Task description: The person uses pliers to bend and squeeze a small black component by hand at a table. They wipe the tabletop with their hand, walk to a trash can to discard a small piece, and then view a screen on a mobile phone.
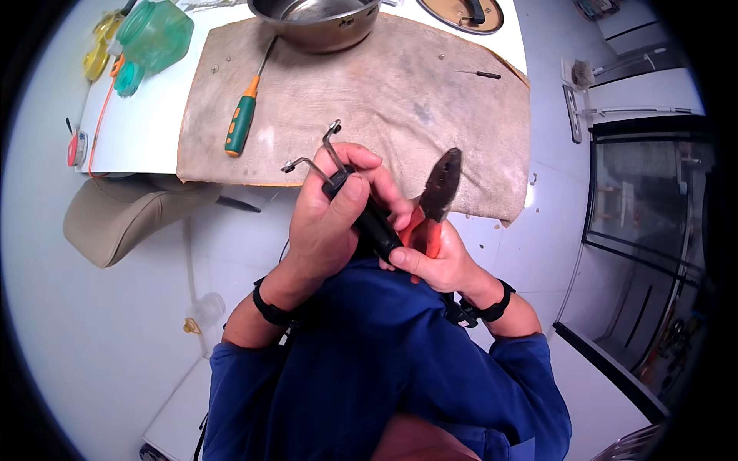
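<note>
The left hand (319, 219) has its fingers curled around a black pot handle (377, 233), whose two bent metal prongs (327, 144) aim toward eleven o'clock. The right hand (446, 265) has its fingers closed on red-handled pliers (441, 188) pointing to one o'clock, its thumb against the handle's lower end. From the handle, a green-and-orange screwdriver (241, 127) lies on a beige cloth (392, 100) at ten o'clock; a steel pot (327, 34) sits near twelve.

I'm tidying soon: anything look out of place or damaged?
Small bits litter the floor at right, near the cloth, like stray debris. The black handle in the left hand looks detached: its metal prongs end free.
</note>
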`<state>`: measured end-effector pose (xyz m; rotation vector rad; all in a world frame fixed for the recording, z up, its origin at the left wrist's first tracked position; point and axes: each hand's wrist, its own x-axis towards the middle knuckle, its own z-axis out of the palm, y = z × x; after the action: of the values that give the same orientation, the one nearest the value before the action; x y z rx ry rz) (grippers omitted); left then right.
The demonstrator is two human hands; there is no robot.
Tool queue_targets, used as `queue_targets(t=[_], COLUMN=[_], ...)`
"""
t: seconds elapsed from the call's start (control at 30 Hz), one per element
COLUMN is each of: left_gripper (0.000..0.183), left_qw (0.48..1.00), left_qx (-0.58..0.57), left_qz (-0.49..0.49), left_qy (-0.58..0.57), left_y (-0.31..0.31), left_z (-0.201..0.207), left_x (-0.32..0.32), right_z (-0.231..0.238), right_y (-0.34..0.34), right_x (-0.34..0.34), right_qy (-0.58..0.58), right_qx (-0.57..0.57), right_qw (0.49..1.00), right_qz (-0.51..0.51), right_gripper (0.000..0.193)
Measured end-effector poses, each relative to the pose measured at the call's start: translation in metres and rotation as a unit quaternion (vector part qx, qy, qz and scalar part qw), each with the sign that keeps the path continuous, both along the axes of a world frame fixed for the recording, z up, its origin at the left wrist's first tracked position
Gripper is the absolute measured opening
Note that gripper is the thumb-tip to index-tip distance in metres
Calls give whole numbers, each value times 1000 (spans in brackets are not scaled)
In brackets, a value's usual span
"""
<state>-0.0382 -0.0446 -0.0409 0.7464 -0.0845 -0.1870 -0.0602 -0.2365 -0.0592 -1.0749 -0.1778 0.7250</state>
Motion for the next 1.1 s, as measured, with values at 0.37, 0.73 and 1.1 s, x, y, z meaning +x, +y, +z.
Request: queue_targets(t=[0.37, 0.73, 1.1], left_gripper=[20, 19, 21], left_qw=[945, 852, 801], left_qx=[315, 521, 580], left_qz=[-45, -1, 59], left_qy=[76, -46, -140], left_y=[40, 39, 25], left_z=[22, 15, 23], left_x=[-11, -9, 4], right_z=[2, 62, 77], right_y=[-25, -33, -20], right_x=[22, 31, 40], right_qy=[159, -207, -548], right_qx=[218, -336, -342], right_qw=[958, 918, 755], right_qz=[97, -31, -109], right_gripper=[63, 77, 79])
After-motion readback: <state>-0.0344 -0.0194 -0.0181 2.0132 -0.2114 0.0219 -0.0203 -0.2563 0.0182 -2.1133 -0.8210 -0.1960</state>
